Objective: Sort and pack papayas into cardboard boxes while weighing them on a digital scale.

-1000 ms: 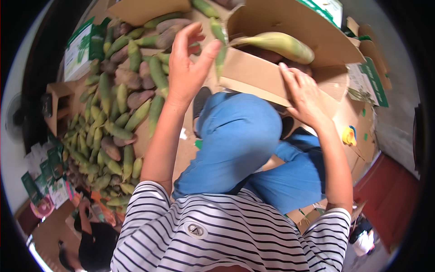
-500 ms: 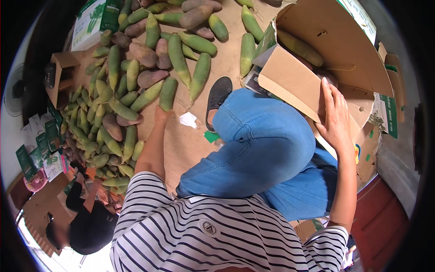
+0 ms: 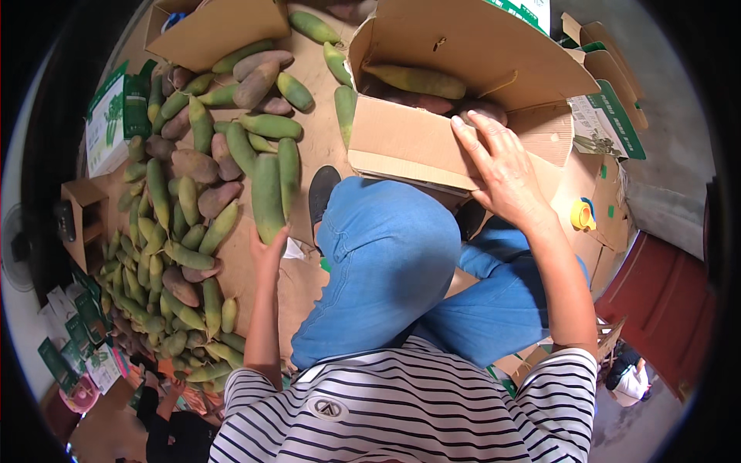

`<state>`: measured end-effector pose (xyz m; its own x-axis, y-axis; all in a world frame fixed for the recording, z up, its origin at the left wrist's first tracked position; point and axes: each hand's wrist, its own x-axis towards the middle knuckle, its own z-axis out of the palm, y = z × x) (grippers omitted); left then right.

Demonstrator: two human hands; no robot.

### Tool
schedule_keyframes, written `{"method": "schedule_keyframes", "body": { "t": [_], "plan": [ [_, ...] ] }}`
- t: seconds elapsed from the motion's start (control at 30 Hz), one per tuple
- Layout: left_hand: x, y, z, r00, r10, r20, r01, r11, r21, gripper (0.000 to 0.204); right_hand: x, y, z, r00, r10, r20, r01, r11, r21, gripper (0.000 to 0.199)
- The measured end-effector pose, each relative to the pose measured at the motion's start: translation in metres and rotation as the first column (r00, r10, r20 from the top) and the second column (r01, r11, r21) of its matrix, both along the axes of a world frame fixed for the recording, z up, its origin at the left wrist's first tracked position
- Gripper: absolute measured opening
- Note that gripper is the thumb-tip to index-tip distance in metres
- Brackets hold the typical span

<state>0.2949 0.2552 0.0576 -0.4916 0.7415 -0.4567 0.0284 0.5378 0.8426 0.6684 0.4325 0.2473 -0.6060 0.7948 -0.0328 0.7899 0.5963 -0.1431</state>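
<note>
My left hand (image 3: 268,247) is closed around the lower end of a long green radish (image 3: 267,199), which points away from me. The radish is raised over the near edge of a pile of green radishes (image 3: 185,197), some of them reddish-brown. On my right, an open cardboard box (image 3: 417,143) lies tilted beyond my knee. A long radish (image 3: 414,80) and a few darker ones show inside it; its bottom is hidden. My right hand (image 3: 505,166) rests on the box's near flap, fingers stretched out, their tips reaching past its upper edge.
Another open carton (image 3: 220,38) stands at the far left, above a white and green box (image 3: 108,123). A yellow tape roll (image 3: 582,215) lies right of my right forearm. Folded cartons (image 3: 610,116) stand at the far right. A person in black (image 3: 181,436) is at the lower left.
The radish in my left hand has come up from the pile's edge, nearer to me. My view has turned right, so the box sits nearer the middle. My right hand stays on its flap.
</note>
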Motion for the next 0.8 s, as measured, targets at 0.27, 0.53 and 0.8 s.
{"method": "schedule_keyframes", "body": {
  "t": [0.27,0.53,0.8],
  "plan": [
    [0.098,0.173,0.223,0.589,-0.401,-0.702,0.779,0.515,0.359,0.067,-0.002,-0.006,0.001,0.998,0.055,0.013,-0.055,0.998,0.020,0.095],
    [0.083,0.176,0.144,0.726,-0.289,-0.624,0.600,0.710,0.369,0.050,-0.005,-0.005,0.002,0.997,0.072,0.026,-0.071,0.997,-0.040,0.092],
    [-0.024,0.059,-0.063,0.621,-0.632,-0.464,0.386,0.761,-0.521,0.058,-0.008,0.000,0.009,0.999,0.045,0.026,-0.044,0.997,-0.062,0.097]
  ]
}}
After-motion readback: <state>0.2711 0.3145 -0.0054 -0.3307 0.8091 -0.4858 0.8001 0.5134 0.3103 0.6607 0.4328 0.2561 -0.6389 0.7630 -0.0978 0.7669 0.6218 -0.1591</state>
